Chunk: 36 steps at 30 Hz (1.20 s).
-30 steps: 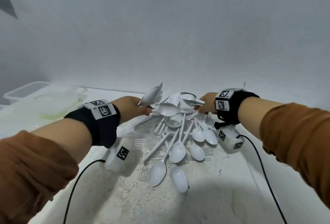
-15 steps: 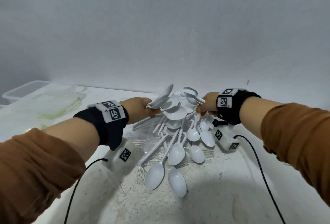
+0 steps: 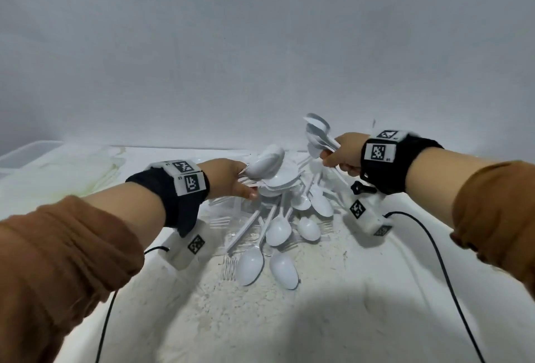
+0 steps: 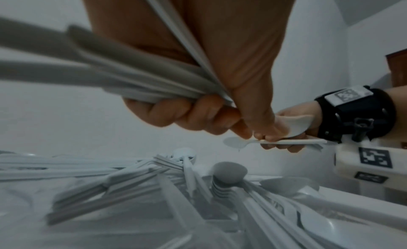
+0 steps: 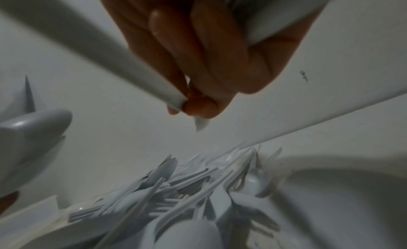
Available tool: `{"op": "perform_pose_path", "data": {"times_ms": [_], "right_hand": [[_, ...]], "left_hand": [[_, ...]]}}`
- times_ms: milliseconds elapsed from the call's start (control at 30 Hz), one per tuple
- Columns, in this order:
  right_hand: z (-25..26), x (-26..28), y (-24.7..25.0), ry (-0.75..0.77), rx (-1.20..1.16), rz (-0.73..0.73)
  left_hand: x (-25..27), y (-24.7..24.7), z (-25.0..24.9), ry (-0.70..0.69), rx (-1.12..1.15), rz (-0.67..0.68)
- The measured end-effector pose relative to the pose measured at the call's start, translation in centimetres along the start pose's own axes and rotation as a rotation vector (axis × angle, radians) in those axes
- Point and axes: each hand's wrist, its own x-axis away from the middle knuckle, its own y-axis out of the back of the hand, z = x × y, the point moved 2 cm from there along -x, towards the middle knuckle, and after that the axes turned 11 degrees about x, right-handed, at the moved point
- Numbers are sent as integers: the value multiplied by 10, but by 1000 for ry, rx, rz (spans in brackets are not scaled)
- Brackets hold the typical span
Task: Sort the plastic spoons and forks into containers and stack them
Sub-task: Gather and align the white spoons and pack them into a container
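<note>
A heap of white plastic spoons and clear forks lies on the white table. My left hand grips a bundle of spoons by their handles, bowls raised over the heap's left side; the left wrist view shows its fingers curled round the handles. My right hand grips several spoons above the heap's right side, bowls pointing up and left. Its fingers close on a handle in the right wrist view, above the pile.
A clear plastic container and a thin plastic sheet lie at the far left. A grey wall stands close behind the heap. Cables trail from both wrist cameras over the rough white table.
My right hand has risen and drawn back to the right with its spoons. My left hand has moved right and a little forward with its bundle.
</note>
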Motion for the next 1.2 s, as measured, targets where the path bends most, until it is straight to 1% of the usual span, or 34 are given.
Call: {"op": "perform_pose_path", "data": {"times_ms": [67,167,267,400,567,700,800,933,1100,1133,1167,1200], "right_hand": [[-1,12,-2,-5,54,-29],[-2,32,-5,-35,132,-81],[-1,50,-12,-40,103,-85],[3,66,-22,18,91,-110],[7,81,-30,24,76,-85],[9,88,-34,41,142,-54],[7,91,-40,51,89,-22],[5,91,-47,76,-116,4],[5,91,-45,104,-122,-1],[4,91,-44,107,-125,2],[4,90,-45,112,-128,3],[4,90,-46,113,-132,-3]], "left_hand": [[2,-4,0,-22,-13,14],[5,-14,0,-74,-128,44],[10,-23,0,-117,-163,74],[14,-30,5,-127,-219,130],[15,-36,9,-199,-298,220],[13,-41,7,-248,-343,250],[12,-44,3,-283,-348,263],[12,-48,-2,-275,-359,293],[17,-47,-8,-265,-370,310],[18,-45,-7,-289,-363,308],[20,-43,-8,-272,-352,307],[21,-41,-7,-292,-315,300]]}}
